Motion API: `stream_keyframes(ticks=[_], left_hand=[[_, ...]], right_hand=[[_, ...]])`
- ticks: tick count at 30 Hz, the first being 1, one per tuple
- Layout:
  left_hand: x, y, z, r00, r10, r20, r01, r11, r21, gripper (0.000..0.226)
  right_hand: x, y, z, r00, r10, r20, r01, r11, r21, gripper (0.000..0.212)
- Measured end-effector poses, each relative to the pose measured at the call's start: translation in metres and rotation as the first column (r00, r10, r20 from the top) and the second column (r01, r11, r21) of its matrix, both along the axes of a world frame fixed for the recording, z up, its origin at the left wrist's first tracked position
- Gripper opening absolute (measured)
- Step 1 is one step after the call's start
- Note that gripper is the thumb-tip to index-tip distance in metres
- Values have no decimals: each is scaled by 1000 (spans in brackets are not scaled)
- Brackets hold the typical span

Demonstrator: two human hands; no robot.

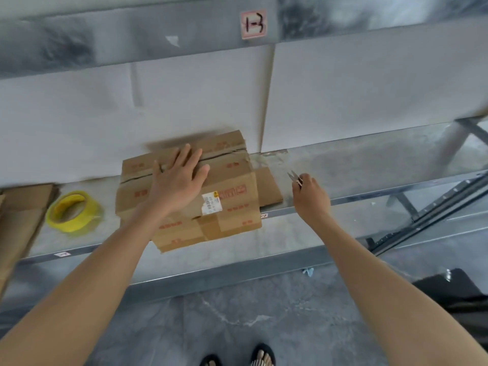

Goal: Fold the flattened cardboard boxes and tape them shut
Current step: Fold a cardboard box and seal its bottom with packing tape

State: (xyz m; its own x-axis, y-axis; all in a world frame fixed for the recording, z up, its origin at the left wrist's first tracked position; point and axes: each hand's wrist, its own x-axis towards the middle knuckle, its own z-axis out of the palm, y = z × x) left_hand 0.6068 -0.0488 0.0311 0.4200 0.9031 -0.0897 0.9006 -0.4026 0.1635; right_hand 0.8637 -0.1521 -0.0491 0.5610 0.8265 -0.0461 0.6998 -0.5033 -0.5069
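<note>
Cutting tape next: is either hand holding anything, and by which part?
The right hand pinches small snips by their handle end, blades free. The left hand lies flat on the box.

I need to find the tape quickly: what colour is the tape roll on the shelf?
Yellow; the tape roll shows best in the head view.

box (232, 180) rear flap (182, 141): motion-blurred. flattened cardboard (15, 220): cut off at frame left edge. label (210, 204) print: illegible.
</note>
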Motion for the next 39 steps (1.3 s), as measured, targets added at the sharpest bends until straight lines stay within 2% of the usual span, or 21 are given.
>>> stream_keyframes(ticks=[7, 12, 18, 24, 27, 31, 35, 37, 39], left_hand=[[1, 1, 0, 1000, 10, -7, -9, 999, 32, 56], [0, 2, -2, 1000, 13, -1, -13, 999, 51, 55], [1, 2, -6, 1000, 5, -7, -4, 998, 64, 57], [0, 0, -3, 1000, -5, -3, 5, 998, 56, 57], [0, 1, 3, 1000, -20, 15, 19, 998, 61, 56], [5, 15, 19, 997, -37, 70, 30, 995, 96, 58], [7, 41, 27, 990, -75, 122, 80, 996, -39, 85], [3, 46, 28, 982, -96, 161, 114, 988, -105, 93], [-4, 42, 29, 976, -110, 187, 130, 987, -95, 91]], right_hand=[[25, 13, -21, 999, 9, 51, -6, 998, -68, 22], [40, 24, -26, 999, -12, 52, 14, 999, -29, 20], [47, 23, -23, 985, -21, 174, 35, 996, -82, 27], [27, 9, -6, 991, 2, 132, 3, 999, -34, 31], [0, 2, 8, 998, 39, 41, -42, 997, 71, 38], [-47, 0, 36, 980, 42, -192, -11, 988, 157, 46], [-100, -2, 60, 897, 108, -430, -24, 981, 195, 59], [-118, 0, 68, 865, 84, -495, 10, 983, 183, 51], [-131, -2, 71, 845, 59, -532, 65, 975, 211, 35]])
